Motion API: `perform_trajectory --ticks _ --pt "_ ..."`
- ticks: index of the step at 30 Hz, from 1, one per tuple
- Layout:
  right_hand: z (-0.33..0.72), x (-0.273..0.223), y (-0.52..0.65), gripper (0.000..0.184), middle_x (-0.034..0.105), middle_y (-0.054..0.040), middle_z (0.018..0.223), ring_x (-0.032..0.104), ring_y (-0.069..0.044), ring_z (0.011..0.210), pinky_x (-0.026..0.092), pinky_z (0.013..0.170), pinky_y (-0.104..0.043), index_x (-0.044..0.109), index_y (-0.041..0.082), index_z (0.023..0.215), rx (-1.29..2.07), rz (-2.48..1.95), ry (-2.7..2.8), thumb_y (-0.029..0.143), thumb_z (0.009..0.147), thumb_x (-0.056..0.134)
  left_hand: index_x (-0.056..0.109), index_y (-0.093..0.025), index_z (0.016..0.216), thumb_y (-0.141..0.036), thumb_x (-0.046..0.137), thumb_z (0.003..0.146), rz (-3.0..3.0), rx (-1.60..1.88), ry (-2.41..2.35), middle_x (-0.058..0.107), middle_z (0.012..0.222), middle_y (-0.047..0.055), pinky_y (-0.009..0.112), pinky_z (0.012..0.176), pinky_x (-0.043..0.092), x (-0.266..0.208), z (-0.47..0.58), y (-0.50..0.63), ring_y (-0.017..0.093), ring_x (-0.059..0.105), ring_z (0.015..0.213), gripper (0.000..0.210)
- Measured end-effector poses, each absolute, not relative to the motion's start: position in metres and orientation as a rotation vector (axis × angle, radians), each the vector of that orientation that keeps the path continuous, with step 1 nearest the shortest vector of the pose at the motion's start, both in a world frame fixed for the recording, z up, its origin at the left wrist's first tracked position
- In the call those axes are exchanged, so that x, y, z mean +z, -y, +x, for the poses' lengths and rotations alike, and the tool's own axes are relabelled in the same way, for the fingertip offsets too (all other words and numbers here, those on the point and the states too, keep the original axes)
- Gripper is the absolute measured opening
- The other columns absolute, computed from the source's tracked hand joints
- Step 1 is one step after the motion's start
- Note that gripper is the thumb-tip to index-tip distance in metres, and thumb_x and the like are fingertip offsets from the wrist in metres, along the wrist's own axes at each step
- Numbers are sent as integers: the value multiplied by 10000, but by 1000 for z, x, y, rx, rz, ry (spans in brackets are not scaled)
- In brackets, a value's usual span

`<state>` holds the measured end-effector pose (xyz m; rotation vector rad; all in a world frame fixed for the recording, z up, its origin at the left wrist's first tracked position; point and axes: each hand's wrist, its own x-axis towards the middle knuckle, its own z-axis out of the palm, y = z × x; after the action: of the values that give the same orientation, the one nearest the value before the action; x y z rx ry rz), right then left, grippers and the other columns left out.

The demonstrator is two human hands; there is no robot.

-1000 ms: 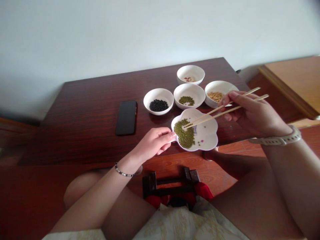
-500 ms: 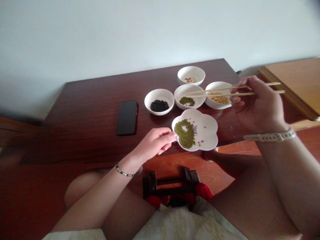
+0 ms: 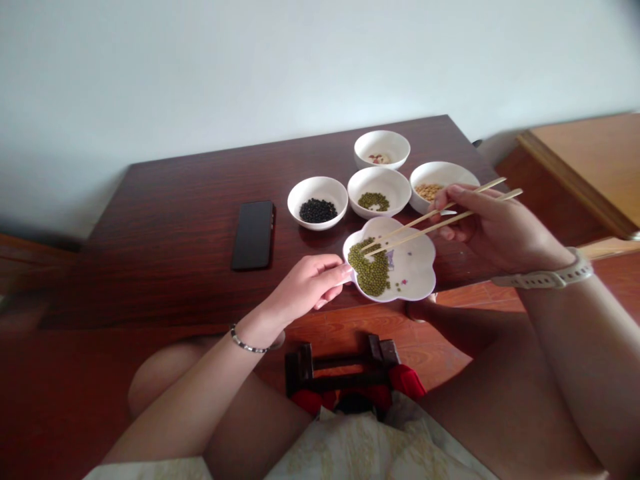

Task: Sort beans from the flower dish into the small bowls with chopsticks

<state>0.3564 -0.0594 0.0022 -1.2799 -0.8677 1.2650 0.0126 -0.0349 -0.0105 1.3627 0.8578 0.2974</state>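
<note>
Our right hand (image 3: 487,223) is closed on a pair of chopsticks (image 3: 430,223), tips down in the heap of green beans (image 3: 370,267) on the flower-shaped plate (image 3: 417,267); whether a bean sits between the tips we cannot tell. Our left hand (image 3: 305,287) pinches the plate's left rim. The plate lies at the near edge of the dark wooden table (image 3: 190,193). Just behind it stand four white bowls: black beans (image 3: 317,210), green beans (image 3: 373,201), yellow beans (image 3: 429,191), and a far bowl (image 3: 381,150) holding a few pale bits. A black phone (image 3: 253,235) lies to the left of the bowls, apart from them.
</note>
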Motion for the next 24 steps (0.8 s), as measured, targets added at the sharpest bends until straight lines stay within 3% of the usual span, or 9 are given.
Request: perform_trajectory --ticks 16,24 --pt "360 0 60 308 740 -51 763 646 -132 598 572 515 -189 880 211 854 1228 -1270 864 417 1073 945 577 -215 903 -435 830 1162 1339 256 -857 573 758 -56 248 617 318 -1 15 35 89 470 634 424" --pt "360 0 61 328 754 -51 767 670 -159 593 616 507 -221 894 238 907 1268 -1302 863 521 1027 1011 583 -219 903 -478 848 1144 1345 268 -850 573 749 -56 252 603 309 -3 15 34 92 469 620 442"
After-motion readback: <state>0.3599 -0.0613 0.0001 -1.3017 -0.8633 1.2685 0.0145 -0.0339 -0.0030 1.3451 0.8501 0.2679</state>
